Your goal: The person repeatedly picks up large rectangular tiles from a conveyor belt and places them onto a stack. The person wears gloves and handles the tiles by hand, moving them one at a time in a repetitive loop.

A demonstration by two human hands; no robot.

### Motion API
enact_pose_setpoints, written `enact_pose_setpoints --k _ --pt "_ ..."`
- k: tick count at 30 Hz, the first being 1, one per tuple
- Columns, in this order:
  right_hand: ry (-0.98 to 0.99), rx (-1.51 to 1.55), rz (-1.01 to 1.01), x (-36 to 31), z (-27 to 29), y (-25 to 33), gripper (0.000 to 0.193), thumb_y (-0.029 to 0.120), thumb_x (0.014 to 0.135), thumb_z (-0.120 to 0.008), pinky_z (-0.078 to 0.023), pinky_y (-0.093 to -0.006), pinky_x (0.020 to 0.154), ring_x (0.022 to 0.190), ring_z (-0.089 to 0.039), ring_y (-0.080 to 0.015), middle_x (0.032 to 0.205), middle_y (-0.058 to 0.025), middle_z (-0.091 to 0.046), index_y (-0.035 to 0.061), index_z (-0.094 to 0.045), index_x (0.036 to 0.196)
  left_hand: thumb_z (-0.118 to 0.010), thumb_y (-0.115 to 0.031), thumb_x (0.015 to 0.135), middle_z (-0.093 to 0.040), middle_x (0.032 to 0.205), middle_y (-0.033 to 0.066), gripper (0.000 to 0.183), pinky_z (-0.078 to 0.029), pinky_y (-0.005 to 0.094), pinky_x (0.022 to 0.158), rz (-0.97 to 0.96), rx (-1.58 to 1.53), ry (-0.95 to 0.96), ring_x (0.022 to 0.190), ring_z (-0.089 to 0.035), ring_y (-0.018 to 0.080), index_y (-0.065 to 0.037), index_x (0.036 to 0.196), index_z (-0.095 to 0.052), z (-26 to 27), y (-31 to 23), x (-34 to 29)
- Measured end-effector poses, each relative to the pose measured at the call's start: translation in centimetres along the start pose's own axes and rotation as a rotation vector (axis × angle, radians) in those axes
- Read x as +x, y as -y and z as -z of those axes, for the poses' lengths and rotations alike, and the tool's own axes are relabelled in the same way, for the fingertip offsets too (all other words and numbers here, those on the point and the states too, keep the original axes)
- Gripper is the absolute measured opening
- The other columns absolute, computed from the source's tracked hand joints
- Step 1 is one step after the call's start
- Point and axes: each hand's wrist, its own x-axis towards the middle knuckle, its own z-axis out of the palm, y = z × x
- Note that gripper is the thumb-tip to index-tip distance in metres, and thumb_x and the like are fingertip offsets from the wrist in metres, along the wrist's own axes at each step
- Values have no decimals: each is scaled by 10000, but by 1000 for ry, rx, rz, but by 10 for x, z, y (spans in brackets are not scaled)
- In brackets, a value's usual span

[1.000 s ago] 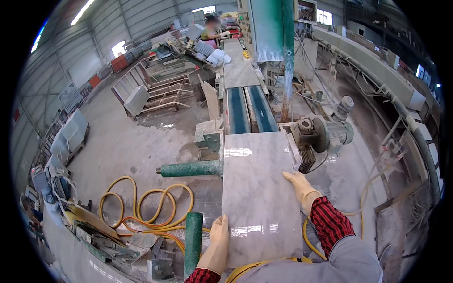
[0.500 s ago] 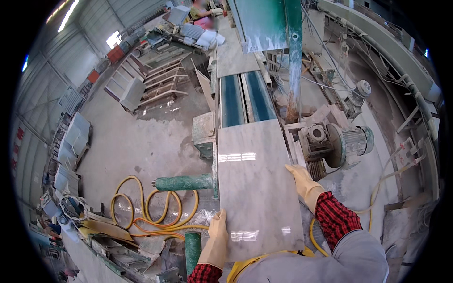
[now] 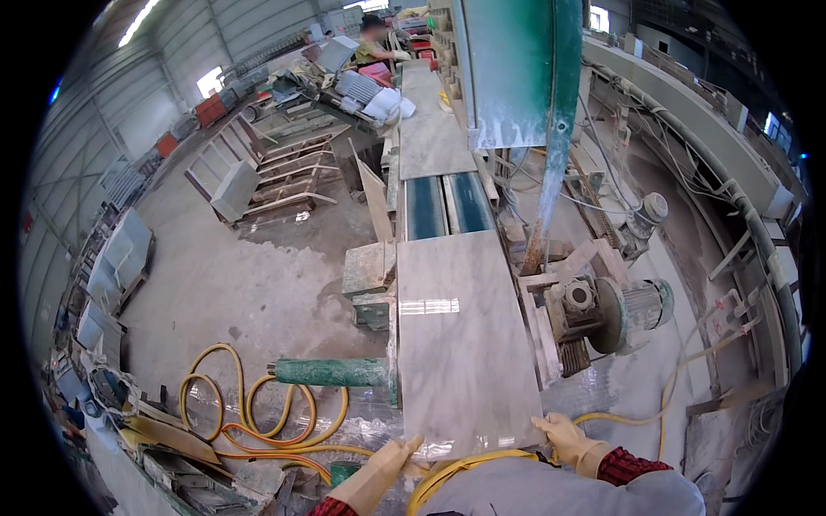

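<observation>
A long polished slab of pale grey, veined marble lies flat on a conveyor in front of me. My left hand, in a cream rubber glove, is closed at the slab's near left corner, with its thumb along the edge. At the near right corner, my right hand in a matching glove holds the edge, its lower fingers hidden. Beyond the slab, two dark blue-green belts show in a short gap. A second pale slab lies farther along the line.
A green machine housing stands over the line's right side. Nearer on the right is a motor. A green roller-like cylinder sticks out left, above a coiled yellow hose. Far ahead, a person stands beside the line.
The near slab has moved forward, narrowing the gap to the far slab. My right hand has shifted from its right side back to the near corner. The view has tilted up.
</observation>
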Motion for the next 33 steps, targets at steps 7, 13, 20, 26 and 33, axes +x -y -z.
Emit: enact_pose_setpoints --k 7,13,20,26,33 --pt "-157 550 175 88 -16 10 420 440 1029 -659 -570 -382 817 859 -688 -234 973 -107 -724 26 -690 1090 -694 -356 1010 -745 930 104 402 -590 306 637 107 -790 -399 764 -741 214 27 1127 -669 6 -89 42" --pt "65 715 -14 63 -29 -15 526 481 1079 -586 -601 -351 834 914 -721 -241 1023 -146 -742 -22 -682 1199 -675 -481 1035 -769 1094 155 518 -619 324 670 166 -871 -80 810 -742 220 1 1223 -674 5 -76 16" --pt "111 708 40 81 -57 35 574 454 1138 -454 -612 -350 839 894 -733 -250 1069 -187 -774 -63 -696 1203 -530 -299 1120 -718 871 88 373 -550 235 547 83 -1040 104 652 -660 141 42 1063 -668 1 -73 78" --pt "8 710 15 114 -59 37 554 423 1137 -456 -628 -362 767 798 -733 -251 1011 -191 -788 -64 -720 1144 -511 -227 1112 -706 848 101 345 -543 259 536 129 -994 -233 637 -645 171 71 1020 -658 -8 -129 68" --pt "56 800 36 195 -34 95 543 383 1139 -447 -626 -328 741 774 -733 -253 964 -190 -787 -44 -745 982 -493 -214 1110 -746 886 158 378 -601 304 586 43 -1080 -261 681 -706 230 106 1031 -677 36 -166 143"
